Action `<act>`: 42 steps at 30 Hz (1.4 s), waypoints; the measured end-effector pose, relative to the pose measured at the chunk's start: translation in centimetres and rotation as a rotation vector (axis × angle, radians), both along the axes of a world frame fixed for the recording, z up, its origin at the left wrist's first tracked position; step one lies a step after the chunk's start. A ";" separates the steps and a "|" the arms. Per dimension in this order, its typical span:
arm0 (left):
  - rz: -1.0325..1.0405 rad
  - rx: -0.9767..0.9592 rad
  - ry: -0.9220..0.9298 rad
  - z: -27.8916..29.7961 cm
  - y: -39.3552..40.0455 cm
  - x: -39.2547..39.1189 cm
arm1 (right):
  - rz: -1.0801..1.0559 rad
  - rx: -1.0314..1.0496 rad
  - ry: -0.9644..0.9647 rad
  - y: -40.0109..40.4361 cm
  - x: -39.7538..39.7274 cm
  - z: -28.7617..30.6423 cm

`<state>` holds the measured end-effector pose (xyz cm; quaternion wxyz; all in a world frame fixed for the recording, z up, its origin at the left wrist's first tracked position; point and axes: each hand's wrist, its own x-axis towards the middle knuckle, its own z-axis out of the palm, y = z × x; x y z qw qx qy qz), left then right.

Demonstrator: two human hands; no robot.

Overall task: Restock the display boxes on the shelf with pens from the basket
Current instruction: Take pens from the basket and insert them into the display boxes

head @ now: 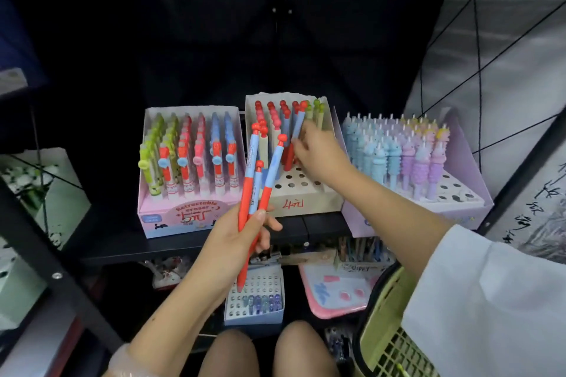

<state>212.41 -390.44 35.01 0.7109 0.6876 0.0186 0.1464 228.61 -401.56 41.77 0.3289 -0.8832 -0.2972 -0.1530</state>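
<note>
Head view: left hand (242, 239) grips three red-and-blue pens (254, 190) upright; right hand (318, 156) pinches one pen (298, 125) over the middle box (306, 202). Pink box (183, 217) reads "Retractable eraser".

Three red-and-blue pens (256, 193) fan upward from the left hand's (235, 242) grip. Another pen (297, 125) leans in the right hand's (318, 153) pinch, over the middle box (306, 199); the green basket (389, 330) sits below-right.

Black shelf (196, 243) carries three display boxes side by side: pink box (171, 217), beige box (306, 200), lilac box (471, 202).
</note>
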 end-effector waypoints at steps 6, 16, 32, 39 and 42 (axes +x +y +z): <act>0.052 0.008 -0.008 1.3 -0.5 0.8 | -0.043 0.060 0.022 -1.3 -0.4 -1.3; 0.104 0.016 0.010 2.1 -1.7 1.1 | 0.024 -0.088 0.059 0.8 0.4 -1.9; 0.120 -0.088 0.062 2.5 -3.1 2.8 | 0.274 0.476 0.438 -2.9 -3.9 0.6; 0.073 0.069 0.101 1.4 -0.9 1.8 | 0.011 0.205 0.029 -2.9 0.2 0.1; 0.035 0.077 0.090 1.3 -0.6 1.8 | 0.007 0.172 0.073 -2.4 0.9 -0.8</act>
